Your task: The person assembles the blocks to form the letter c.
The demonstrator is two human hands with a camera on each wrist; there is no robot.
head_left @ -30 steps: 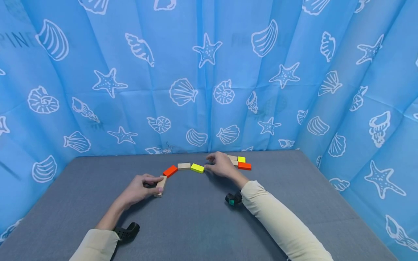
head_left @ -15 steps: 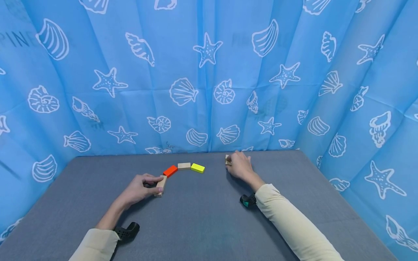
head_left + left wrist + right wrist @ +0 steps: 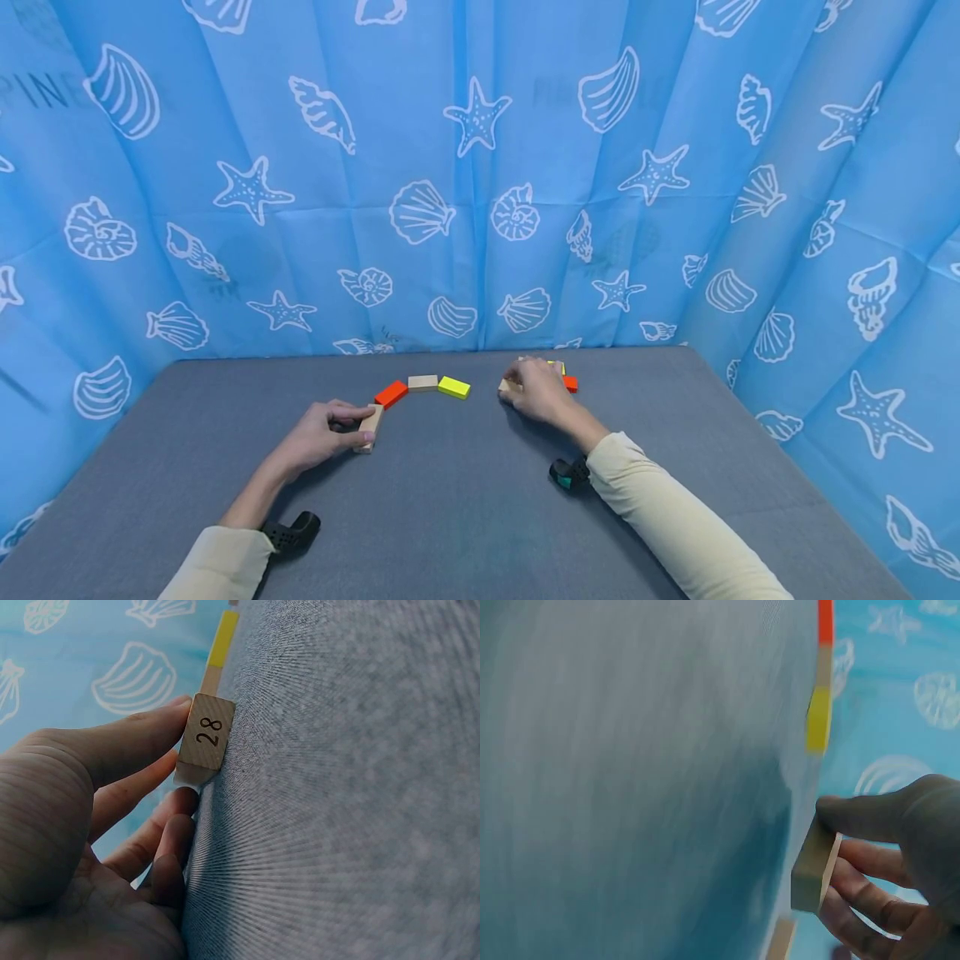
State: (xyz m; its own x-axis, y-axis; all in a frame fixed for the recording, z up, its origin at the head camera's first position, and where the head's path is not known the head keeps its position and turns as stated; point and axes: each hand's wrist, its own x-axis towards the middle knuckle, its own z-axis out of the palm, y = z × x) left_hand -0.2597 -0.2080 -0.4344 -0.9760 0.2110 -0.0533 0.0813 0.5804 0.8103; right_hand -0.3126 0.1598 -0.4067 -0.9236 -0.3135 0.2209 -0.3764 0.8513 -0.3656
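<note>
My left hand (image 3: 321, 437) pinches a plain wooden block (image 3: 372, 425) between thumb and fingers at the left end of a curved row. In the left wrist view this block bears the number 28 on its end. From there the row runs on with an orange block (image 3: 392, 393), a wooden block (image 3: 423, 382) and a yellow block (image 3: 454, 387), end to end. To the right of the row, my right hand (image 3: 542, 390) pinches another wooden block (image 3: 815, 862) by its long sides, apart from the yellow one.
Behind the right hand, partly hidden, lie a second yellow block (image 3: 557, 367) and a second orange block (image 3: 572, 383). Another wooden block (image 3: 780, 941) shows low in the right wrist view. A blue shell-patterned curtain (image 3: 480, 250) hangs behind the grey table (image 3: 450, 517).
My right hand went right from beside the row's yellow block to the cluster of blocks, then came slightly back left with a wooden block. The left hand stays still on its block.
</note>
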